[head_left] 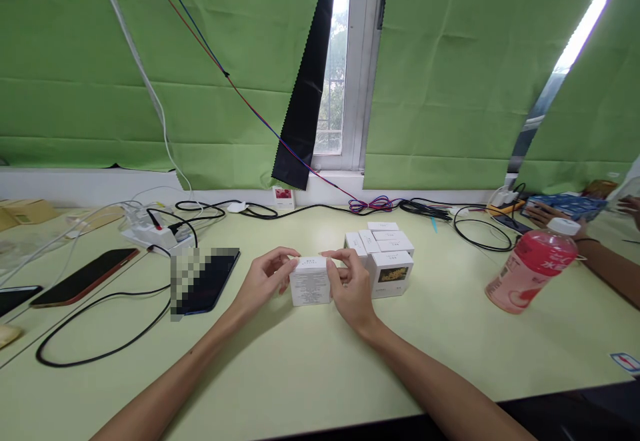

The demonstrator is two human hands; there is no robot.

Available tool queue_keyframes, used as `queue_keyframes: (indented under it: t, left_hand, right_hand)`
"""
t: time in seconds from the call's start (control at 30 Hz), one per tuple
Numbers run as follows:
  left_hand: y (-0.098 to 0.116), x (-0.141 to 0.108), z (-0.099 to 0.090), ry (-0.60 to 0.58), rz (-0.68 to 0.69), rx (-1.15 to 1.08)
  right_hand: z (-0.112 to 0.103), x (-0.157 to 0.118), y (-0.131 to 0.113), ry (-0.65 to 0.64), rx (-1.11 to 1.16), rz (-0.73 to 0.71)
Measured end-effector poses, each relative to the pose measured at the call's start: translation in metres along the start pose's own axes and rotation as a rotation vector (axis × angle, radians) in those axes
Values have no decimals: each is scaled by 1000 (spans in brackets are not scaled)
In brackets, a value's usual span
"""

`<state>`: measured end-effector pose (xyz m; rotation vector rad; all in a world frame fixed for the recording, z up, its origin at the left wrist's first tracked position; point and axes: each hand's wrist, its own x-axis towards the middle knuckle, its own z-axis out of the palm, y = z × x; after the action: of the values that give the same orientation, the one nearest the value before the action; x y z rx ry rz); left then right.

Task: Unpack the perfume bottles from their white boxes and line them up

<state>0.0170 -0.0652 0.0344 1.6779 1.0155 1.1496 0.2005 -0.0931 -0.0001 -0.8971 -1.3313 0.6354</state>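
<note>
Between my two hands a small white box point(311, 285) stands upright, its text-covered side facing me. My left hand point(267, 277) grips its left edge, thumb near the top corner. On the opposite edge my right hand point(351, 286) is closed, with the thumb on the near side. Just beyond my right hand stands a group of several similar white boxes; the front box point(391, 276) shows a picture of yellow flowers. The far fingers of both hands are partly hidden behind the held box.
A pink-labelled bottle point(531, 266) stands on the right, near another person's arm point(607, 268). Phones lie on the left, one a dark phone point(217, 284), beside a white power strip point(153, 233). Black cables point(320, 208) run along the back; a small picture box point(283, 197) stands by the wall.
</note>
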Motion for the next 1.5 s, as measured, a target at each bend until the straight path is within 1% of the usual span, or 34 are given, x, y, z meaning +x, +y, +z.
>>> queue_keyframes:
  t: [0.13, 0.27, 0.4, 0.53, 0.7, 0.9, 0.97, 1.07, 1.13, 1.37, 1.5]
  left_hand:
    - [-2, 0, -1, -30, -50, -8]
    - [-4, 0, -2, -65, -64, -1]
    - [-5, 1, -3, -92, -53, 1]
    - [-2, 2, -4, -120, -29, 21]
    - [3, 0, -4, -148, 14, 120]
    - [-3, -3, 0, -89, 149, 225]
    - [-6, -4, 0, -106, 205, 295]
    - [-12, -5, -1, -175, 289, 431]
    - [-17, -5, -1, -193, 342, 499]
    - [-28, -6, 1, -87, 492, 595]
    - [-27, -8, 7, 29, 533, 676]
  right_hand:
    - [0, 1, -1, -15, 7, 21]
    - [0, 1, -2, -26, 9, 41]
    - [-1, 1, -4, -35, 21, 50]
    - [0, 1, -6, -43, 51, 67]
    - [0, 1, -7, -48, 54, 92]
    - [1, 1, -4, -44, 19, 93]
    - [1, 0, -3, -44, 1, 77]
    - [1, -1, -2, -42, -35, 47]
    - [1, -2, -2, -41, -62, 28]
    - [1, -5, -3, -15, -131, -43]
    - [1, -7, -5, 26, -166, -170]
